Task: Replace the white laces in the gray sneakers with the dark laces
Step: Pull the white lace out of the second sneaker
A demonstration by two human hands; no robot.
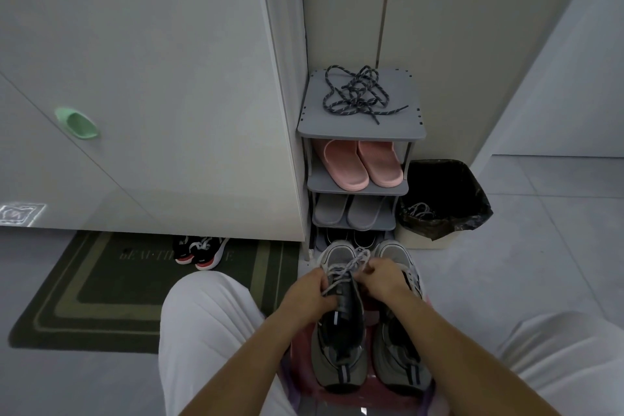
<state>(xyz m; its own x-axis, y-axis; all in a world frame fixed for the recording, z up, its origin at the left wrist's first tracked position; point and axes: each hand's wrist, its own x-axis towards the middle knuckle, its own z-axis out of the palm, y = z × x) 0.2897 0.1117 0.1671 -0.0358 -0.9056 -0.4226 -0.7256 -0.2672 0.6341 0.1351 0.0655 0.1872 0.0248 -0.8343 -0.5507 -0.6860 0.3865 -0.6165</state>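
Two gray sneakers [341, 331] stand side by side on a reddish stool [371, 398], toes toward the shoe rack [358, 130]. The left hand [312, 294] curls its fingers round strands of the white laces [349, 265] at the left shoe's side. The right hand [385, 277] pinches the same laces from the other side. They lie loose and bunched over that shoe's tongue. The dark laces [361, 93] lie in a loose tangle on the rack's top shelf, one end reaching toward its front right corner. Pink slippers [363, 162] sit on the shelf below, with gray slippers [351, 213] under those. A bin [442, 192] lined with a black bag stands just beside the rack.
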